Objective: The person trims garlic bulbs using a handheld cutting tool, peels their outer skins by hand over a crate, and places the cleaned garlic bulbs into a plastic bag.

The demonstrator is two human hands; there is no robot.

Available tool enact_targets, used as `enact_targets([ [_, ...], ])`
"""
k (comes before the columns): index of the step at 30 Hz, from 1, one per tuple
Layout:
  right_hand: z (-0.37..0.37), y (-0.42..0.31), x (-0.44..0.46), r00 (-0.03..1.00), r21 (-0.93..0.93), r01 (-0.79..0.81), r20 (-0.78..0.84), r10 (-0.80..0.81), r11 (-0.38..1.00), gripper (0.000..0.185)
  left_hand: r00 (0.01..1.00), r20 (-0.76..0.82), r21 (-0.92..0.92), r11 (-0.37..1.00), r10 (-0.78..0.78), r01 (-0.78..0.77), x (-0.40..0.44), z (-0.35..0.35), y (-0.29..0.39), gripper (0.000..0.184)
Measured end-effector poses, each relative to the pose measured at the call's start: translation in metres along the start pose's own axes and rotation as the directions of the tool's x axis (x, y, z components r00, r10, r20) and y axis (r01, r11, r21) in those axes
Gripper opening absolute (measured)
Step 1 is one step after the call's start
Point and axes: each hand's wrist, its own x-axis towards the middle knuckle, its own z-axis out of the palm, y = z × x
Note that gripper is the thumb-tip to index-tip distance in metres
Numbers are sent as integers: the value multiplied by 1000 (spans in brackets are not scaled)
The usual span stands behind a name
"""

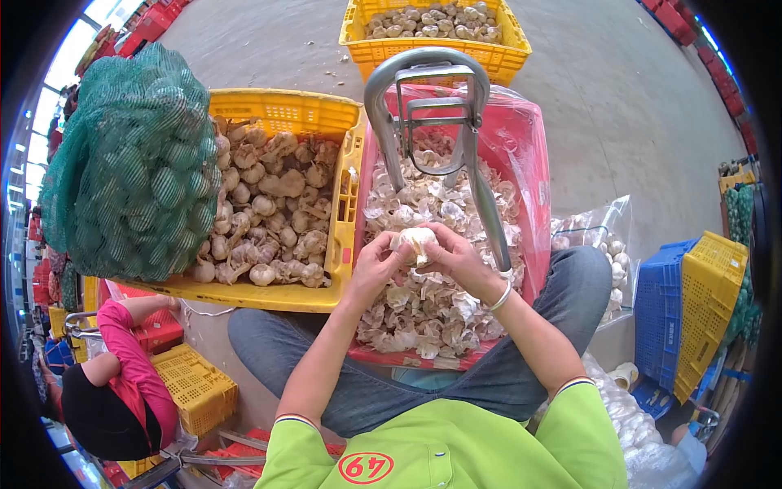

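Note:
A white garlic bulb (417, 240) is pinched between the fingers of both hands. My left hand (378, 262) grips its left side, and my right hand (459, 262) holds it from the right, with a white band on that wrist. Beneath them a pink crate (533, 134) is heaped with loose papery garlic skins (432, 314). Over the crate's far half stands a bent metal tube frame (489, 204) with a clamp-like metal bracket (436, 122). Left of the crate is a yellow crate (349, 196) full of untrimmed garlic bulbs (269, 204).
A green net sack of garlic (134, 175) rests on the yellow crate's left side. Ahead stands another yellow crate of bulbs (436, 53). Right are a clear bag of garlic (615, 253) and stacked blue crates (661, 310). A person in pink (134, 367) sits lower left.

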Motion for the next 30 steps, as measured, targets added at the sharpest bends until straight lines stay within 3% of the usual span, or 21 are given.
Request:
enact_targets([
  [7,0,-2,-3,997,-34,-8,75,10,999,44,990,-108,-299,952,-95,58,-1,6,3,18],
  [13,5,-3,-4,987,130,-19,164,-3,991,42,990,-134,-19,999,-35,33,4,-3,-8,18],
  [16,9,-10,-5,989,215,3,144,-35,977,40,991,-122,412,911,62,-7,13,-14,-31,19],
  [19,2,-5,1,999,200,0,36,-7,980,39,977,-204,174,984,67,-31,12,-3,-20,26],
  [20,0,-2,2,1000,188,-9,-13,11,982,38,987,-160,94,995,28,-13,10,-2,-14,28],
  [22,3,3,3,993,-41,16,-117,-21,999,33,997,-65,-64,997,-40,36,7,-3,-5,35],
  [24,6,4,4,991,-288,21,-118,-58,957,29,995,83,-44,997,-53,57,3,-2,-4,45],
  [28,8,16,7,957,-345,208,-123,-264,915,24,986,152,-151,984,-73,97,-4,3,-2,54],
  [30,4,19,8,959,-293,188,-153,-240,938,22,987,153,-149,986,-56,79,-3,4,-3,55],
])
